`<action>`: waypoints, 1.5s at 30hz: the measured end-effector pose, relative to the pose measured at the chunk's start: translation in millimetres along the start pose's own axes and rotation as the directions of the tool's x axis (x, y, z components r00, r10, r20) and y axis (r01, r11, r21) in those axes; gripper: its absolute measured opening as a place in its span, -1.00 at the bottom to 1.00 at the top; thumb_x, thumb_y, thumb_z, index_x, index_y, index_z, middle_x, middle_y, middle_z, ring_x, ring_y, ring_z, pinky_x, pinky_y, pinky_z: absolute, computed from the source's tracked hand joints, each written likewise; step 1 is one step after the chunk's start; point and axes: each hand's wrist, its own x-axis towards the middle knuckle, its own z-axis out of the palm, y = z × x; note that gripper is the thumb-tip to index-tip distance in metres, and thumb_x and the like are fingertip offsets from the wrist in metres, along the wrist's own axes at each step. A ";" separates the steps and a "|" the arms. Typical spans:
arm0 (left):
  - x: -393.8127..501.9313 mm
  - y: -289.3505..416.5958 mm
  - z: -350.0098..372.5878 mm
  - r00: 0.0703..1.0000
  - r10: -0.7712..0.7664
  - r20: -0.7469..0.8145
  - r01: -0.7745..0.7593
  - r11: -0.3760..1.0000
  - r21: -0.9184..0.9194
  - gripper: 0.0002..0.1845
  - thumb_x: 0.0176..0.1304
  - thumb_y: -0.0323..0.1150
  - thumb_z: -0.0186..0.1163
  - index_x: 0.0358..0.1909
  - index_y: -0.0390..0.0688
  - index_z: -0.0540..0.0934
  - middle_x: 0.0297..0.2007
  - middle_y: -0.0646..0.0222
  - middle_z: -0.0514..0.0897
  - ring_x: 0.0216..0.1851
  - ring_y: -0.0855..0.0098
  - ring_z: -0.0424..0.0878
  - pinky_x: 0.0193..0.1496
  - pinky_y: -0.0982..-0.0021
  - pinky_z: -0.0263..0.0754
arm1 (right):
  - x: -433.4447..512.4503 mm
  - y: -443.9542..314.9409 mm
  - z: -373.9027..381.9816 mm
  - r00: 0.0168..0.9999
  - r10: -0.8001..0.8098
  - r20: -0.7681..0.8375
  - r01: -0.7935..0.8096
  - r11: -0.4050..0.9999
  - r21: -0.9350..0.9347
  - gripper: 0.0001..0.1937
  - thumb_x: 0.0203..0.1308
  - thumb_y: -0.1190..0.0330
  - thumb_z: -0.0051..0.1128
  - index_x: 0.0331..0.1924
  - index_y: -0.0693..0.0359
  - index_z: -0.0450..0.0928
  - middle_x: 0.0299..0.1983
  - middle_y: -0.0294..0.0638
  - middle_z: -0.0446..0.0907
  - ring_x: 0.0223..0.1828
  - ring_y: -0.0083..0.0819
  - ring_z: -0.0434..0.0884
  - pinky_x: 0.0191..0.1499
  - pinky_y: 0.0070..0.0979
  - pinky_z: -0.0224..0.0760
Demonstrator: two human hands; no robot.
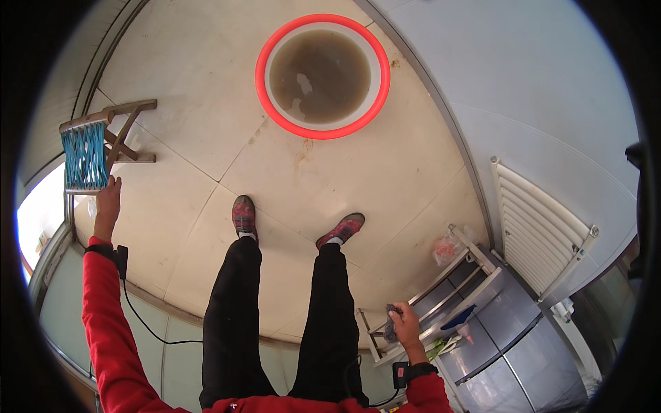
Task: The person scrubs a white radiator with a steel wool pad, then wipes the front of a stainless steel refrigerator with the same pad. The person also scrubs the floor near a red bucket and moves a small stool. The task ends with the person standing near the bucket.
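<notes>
My left hand grips the near wooden bar of a folding stool with a seat of woven blue-green cord. The stool's crossed wooden legs stick out to the right. In my right hand is a grey, curly scouring pad, squeezed between thumb and fingers. Farther out on the floor stands a round basin with a red rim and white inside. Murky brown water fills much of it, with light reflections on the surface.
Pale floor tiles bear brownish stains near the basin. A white radiator hangs on the right wall. Below it, a metal rack stands by grey glossy doors, with a plastic bag beside it. Cables run from both wrist straps.
</notes>
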 end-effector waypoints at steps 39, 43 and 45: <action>32.7 367.1 -303.0 0.761 0.347 0.548 -0.320 0.936 -0.149 -0.85 0.00 -0.50 0.19 -0.36 -0.24 0.47 -0.35 0.04 0.56 -0.40 -0.02 0.62 -0.41 0.06 0.54 | 188.6 57.2 -241.8 0.973 -0.212 -0.091 0.229 0.840 0.492 -0.76 0.03 0.51 0.19 -0.18 0.26 0.48 -0.27 -0.07 0.54 -0.22 -0.12 0.54 -0.15 -0.36 0.42; 48.7 425.7 -295.9 0.715 0.395 0.578 -0.338 0.918 -0.209 -0.79 0.00 -0.42 0.26 -0.35 -0.23 0.46 -0.34 0.08 0.56 -0.40 0.05 0.62 -0.42 0.11 0.53 | 244.7 53.5 -247.2 0.975 -0.196 -0.103 0.220 0.801 0.556 -0.77 0.04 0.52 0.18 -0.17 0.27 0.49 -0.26 -0.08 0.54 -0.21 -0.13 0.55 -0.13 -0.38 0.42; 41.0 458.9 -296.3 0.645 0.493 0.584 -0.376 0.870 -0.319 -0.79 0.02 -0.40 0.25 -0.33 -0.21 0.46 -0.35 0.11 0.56 -0.41 0.09 0.62 -0.42 0.14 0.53 | 258.4 58.2 -253.1 0.978 -0.184 -0.099 0.207 0.802 0.560 -0.77 0.05 0.53 0.17 -0.17 0.28 0.49 -0.26 -0.08 0.54 -0.21 -0.14 0.55 -0.12 -0.40 0.42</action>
